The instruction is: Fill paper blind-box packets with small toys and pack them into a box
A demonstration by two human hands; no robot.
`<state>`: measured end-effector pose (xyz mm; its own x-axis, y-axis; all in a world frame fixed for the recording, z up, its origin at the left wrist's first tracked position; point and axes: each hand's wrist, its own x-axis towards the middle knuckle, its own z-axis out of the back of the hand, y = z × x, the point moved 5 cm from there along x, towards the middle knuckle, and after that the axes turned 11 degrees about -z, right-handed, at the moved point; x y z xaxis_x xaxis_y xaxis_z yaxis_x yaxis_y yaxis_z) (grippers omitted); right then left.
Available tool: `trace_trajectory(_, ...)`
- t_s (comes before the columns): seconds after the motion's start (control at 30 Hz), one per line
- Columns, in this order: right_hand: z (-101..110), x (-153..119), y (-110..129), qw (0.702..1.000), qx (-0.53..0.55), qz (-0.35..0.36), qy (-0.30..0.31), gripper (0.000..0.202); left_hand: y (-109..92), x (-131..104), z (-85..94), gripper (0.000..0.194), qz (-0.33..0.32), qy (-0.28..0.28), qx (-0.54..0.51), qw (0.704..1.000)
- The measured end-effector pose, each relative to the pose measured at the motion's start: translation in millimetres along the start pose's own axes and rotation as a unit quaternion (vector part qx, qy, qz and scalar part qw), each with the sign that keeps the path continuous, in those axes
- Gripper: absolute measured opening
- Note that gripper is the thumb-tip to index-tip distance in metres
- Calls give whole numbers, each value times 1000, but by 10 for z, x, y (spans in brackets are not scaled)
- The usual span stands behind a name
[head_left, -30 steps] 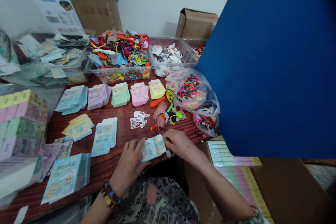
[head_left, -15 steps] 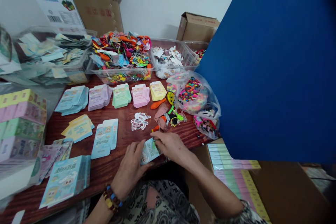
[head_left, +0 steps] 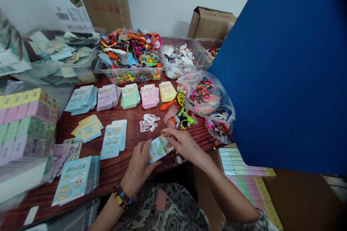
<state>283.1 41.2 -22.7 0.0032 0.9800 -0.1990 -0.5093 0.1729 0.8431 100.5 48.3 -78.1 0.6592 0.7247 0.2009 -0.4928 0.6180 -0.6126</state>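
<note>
A small light-blue box [head_left: 156, 149] is held tilted above the table's front edge. My left hand [head_left: 138, 164] grips it from the left, thumb below and fingers behind. The fingers of my right hand [head_left: 181, 143] are bent together at the box's right end, where a flap and something yellowish show; what they pinch is too small to name. Just beyond lie balloons and small toys [head_left: 187, 118] and a few white stickers [head_left: 149, 122]. A flat blue carton [head_left: 114, 139] lies to the left.
Flat carton stacks [head_left: 130, 96] form a row behind. Clear bins [head_left: 130, 68] of small items stand at the back. Filled boxes [head_left: 29, 119] are at left, a plastic bag [head_left: 204, 95] of bright pieces at right. A blue panel [head_left: 282, 72] blocks the right.
The view has shifted, so the scene sits further right. The box has turned slightly in my left hand, and my right fingers have moved over its right end.
</note>
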Motion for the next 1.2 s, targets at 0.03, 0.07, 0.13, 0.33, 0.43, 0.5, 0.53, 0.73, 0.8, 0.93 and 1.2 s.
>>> trace_trajectory(0.03, 44, -8, 18, 1000, -17, 9, -25, 25, 8, -5, 5, 73, 2, -1, 4, 1000)
trace_trajectory(0.07, 70, -24, 47, 998, -43, 21, -41, 20, 17, -10, 12, 72, 4, -4, 8, 1000)
trace_trajectory(0.13, 45, -75, 109, 993, -104, 42, -43, 21, 29, -20, 26, 70, 11, -8, 15, 1000)
trace_trajectory(0.33, -192, -144, 61, 983, -174, 30, -53, 18, 10, -57, 37, 68, 8, -13, 18, 1000)
trace_trajectory(0.43, -144, -95, -5, 991, -112, 16, -69, 14, 19, -83, 27, 70, 7, -5, 23, 1000)
trace_trajectory(0.5, -117, -62, -8, 993, -116, 16, -30, 11, 21, -86, 21, 72, -2, -3, 28, 1000)
trace_trajectory(0.53, -113, -52, 3, 993, -115, 22, 3, 12, 21, -83, 21, 73, -6, -4, 28, 1000)
trace_trajectory(0.73, 39, -29, -39, 996, 76, -46, 5, 34, 10, -41, 67, 71, 9, -26, 12, 1000)
trace_trajectory(0.8, 4, -53, -61, 994, 88, -61, 7, 29, -3, -27, 74, 71, 9, -30, 2, 1000)
trace_trajectory(0.93, -128, -78, -84, 992, 84, -55, 80, 27, -3, -5, 83, 68, 7, -43, -21, 999)
trace_trajectory(1.2, 553, 557, -561, 965, -141, -151, -163, 16, 85, -7, 121, 58, 24, -63, -48, 997)
